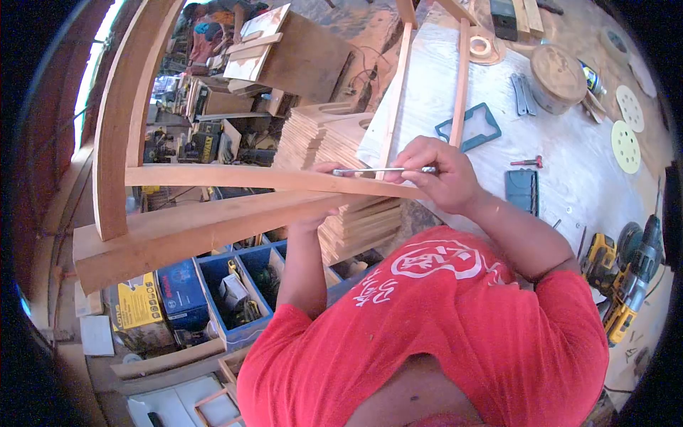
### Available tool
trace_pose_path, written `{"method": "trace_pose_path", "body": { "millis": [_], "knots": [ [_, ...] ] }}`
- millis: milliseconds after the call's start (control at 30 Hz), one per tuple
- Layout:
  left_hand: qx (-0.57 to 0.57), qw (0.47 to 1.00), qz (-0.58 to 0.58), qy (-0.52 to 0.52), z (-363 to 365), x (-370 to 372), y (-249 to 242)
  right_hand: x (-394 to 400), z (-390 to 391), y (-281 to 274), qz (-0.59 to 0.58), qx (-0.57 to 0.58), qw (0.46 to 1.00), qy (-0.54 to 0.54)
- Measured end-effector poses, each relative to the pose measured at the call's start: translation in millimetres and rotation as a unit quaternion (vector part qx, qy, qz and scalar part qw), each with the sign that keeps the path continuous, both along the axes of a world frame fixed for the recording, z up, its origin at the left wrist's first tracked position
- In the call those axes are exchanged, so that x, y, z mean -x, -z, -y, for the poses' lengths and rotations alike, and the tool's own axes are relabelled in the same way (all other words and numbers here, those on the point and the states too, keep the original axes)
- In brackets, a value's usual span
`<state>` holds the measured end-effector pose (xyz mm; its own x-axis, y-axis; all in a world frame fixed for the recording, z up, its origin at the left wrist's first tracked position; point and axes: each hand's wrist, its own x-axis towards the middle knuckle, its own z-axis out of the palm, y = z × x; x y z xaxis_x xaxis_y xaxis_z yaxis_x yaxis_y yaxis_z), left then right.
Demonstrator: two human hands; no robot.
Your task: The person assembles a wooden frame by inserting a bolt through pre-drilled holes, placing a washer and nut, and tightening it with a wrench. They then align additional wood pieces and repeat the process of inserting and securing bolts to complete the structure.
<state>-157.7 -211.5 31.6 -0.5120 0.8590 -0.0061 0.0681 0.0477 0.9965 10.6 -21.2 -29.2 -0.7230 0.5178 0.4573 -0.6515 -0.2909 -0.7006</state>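
Observation:
My right hand (449, 174) pinches a slim silver metal tool (363, 170) with thicker ends, lying along the top edge of a wooden rail. It looks like a wrench seen edge-on, but I cannot be sure. My left hand (313, 220) wraps the wooden frame (277, 179) from below. Some of its fingers show above the rail, and the wood hides the rest. The frame's thick lower beam (178, 231) and tall post (114, 128) extend to the left. Two wrenches (523, 95) lie on the white tabletop (441, 78) beyond my right hand.
Stacked wooden pieces (356, 220) stand below the rail. A blue divided box (238, 320) holds tools. A drill (637, 274), a round tub (557, 75), a drill-bit case (522, 191) and sanding discs (626, 146) lie at right. Another person (213, 35) is in the background.

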Motion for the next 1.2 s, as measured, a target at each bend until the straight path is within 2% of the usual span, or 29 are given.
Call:
{"method": "trace_pose_path", "body": {
  "millis": [67, 100, 167, 233, 333, 367, 400, 467, 533, 633, 700, 767, 833, 933, 1000, 1067, 1133, 1200],
  "knots": [
    [-0.001, 1.000, 0.001, 0.019, 3, 4, 0, -2, -15, -27, -0.025, -0.251, 0.965, 0.070],
    [-0.003, 0.999, 0.001, 0.038, 6, 7, 0, 0, -19, -42, -0.024, -0.251, 0.965, 0.070],
    [0.000, 1.000, -0.017, 0.023, 15, 12, 5, 12, -22, -73, 0.014, -0.323, 0.944, 0.058],
    [0.002, 0.999, -0.036, 0.010, 23, 19, 16, 38, -17, -97, -0.033, -0.330, 0.938, 0.095],
    [-0.054, 0.997, -0.042, -0.033, 18, 13, 24, 95, -18, -119, -0.015, -0.369, 0.929, -0.021],
    [-0.081, 0.996, -0.011, -0.033, 1, -1, 13, 111, -17, -124, 0.013, -0.374, 0.924, -0.080],
    [-0.107, 0.993, 0.021, -0.032, -7, -8, 7, 121, -17, -130, 0.012, -0.374, 0.924, -0.078],
    [-0.087, 0.996, -0.011, -0.003, 7, 4, 16, 136, -17, -139, 0.122, -0.409, 0.874, -0.231],
    [-0.041, 0.995, -0.033, -0.081, 20, 2, 23, 161, -5, -117, 0.138, -0.389, 0.875, -0.254],
    [-0.046, 0.985, -0.089, -0.139, 27, -3, 25, 180, 11, -72, 0.225, -0.320, 0.867, -0.309],
    [-0.057, 0.985, -0.101, -0.132, 25, -3, 23, 173, 20, -44, 0.271, -0.274, 0.868, -0.315],
    [-0.064, 0.984, -0.110, -0.126, 17, -9, 15, 167, 28, -16, 0.302, -0.061, 0.883, -0.354],
    [-0.006, 0.988, -0.099, -0.119, 5, -19, -2, 148, 24, -9, 0.322, -0.048, 0.876, -0.357],
    [0.027, 0.989, -0.080, -0.120, 9, -17, -3, 132, 13, 16, 0.325, -0.051, 0.870, -0.368],
    [0.016, 0.993, -0.062, -0.095, 11, -12, -2, 115, 5, 24, 0.382, -0.090, 0.849, -0.354],
    [0.005, 0.996, -0.045, -0.070, 15, -4, 4, 93, -7, 24, 0.384, -0.111, 0.846, -0.353],
    [-0.020, 0.995, -0.081, -0.051, 22, 6, 12, 73, -19, 25, 0.385, -0.131, 0.842, -0.355],
    [-0.018, 0.995, -0.085, -0.041, 23, 9, 11, 57, -31, 28, 0.344, -0.168, 0.848, -0.365]
  ]
}}
